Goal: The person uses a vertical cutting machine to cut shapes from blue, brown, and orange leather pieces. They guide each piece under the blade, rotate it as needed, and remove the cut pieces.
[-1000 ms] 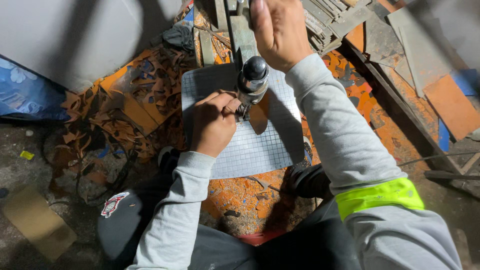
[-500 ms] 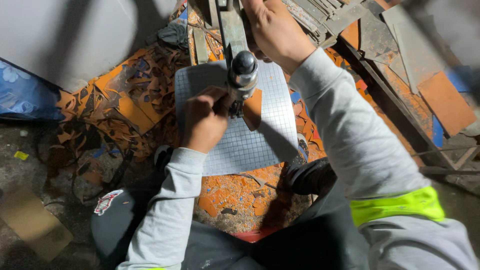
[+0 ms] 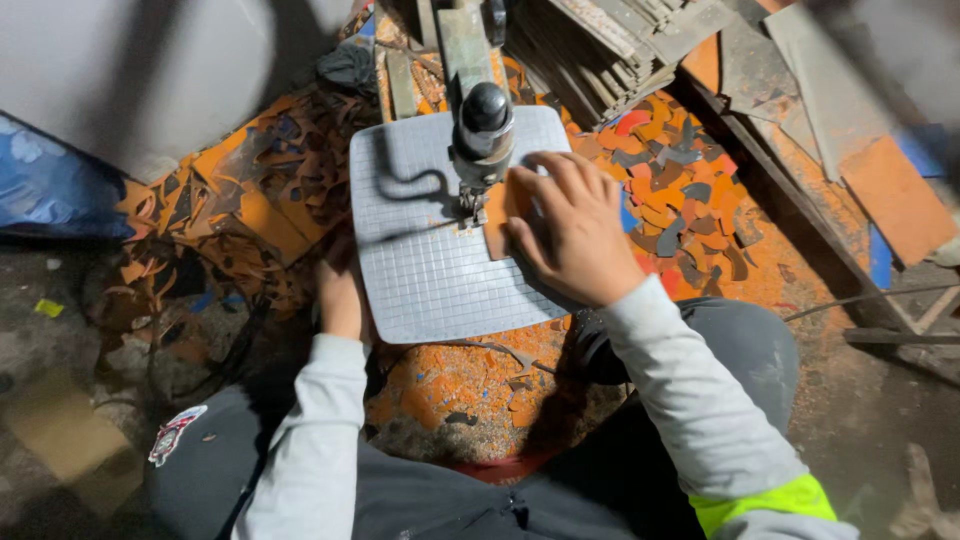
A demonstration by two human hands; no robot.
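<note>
Now the right hand lies flat on a small orange piece, pressing it onto the grey gridded table of a small saw, just beside the blade under the black-knobbed head. Its grip is not closed round anything; the fingers are spread and pushing down. The left hand rests at the table's left edge, and whether its fingers curl under the edge I cannot tell.

The fingertips sit very near the blade, so a slip or a sudden snap of the thin piece could likely carry them into it. Loose orange and grey offcuts lie all around. The blade itself is too thin and shadowed to make out, and the palm hides most of the piece.
</note>
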